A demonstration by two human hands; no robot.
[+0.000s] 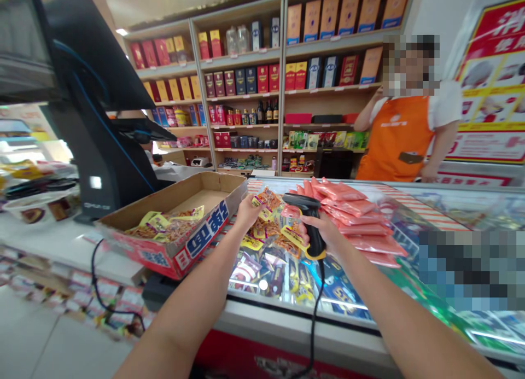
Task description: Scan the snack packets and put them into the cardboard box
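Observation:
My right hand (318,230) is wrapped round the grip of a black barcode scanner (305,204), whose head points left and whose cable hangs down over the freezer's front. In my left hand (248,210) a small snack packet (268,199) with a clear window and yellow ends is pinched by its edge, a little left of the scanner's head. Several similar yellow snack packets (262,228) lie on the glass top below both hands. A stack of pinkish-red packets (361,220) sits just right of the scanner. More snack packets (170,223) lie in an open cardboard box (197,245) to the left.
A black checkout terminal (98,105) stands left of the box. Beneath the packets, the glass-topped freezer (283,297) shows goods inside. Across the counter stands a person in an orange apron (396,138). Shelves (246,97) of boxes and bottles line the back wall.

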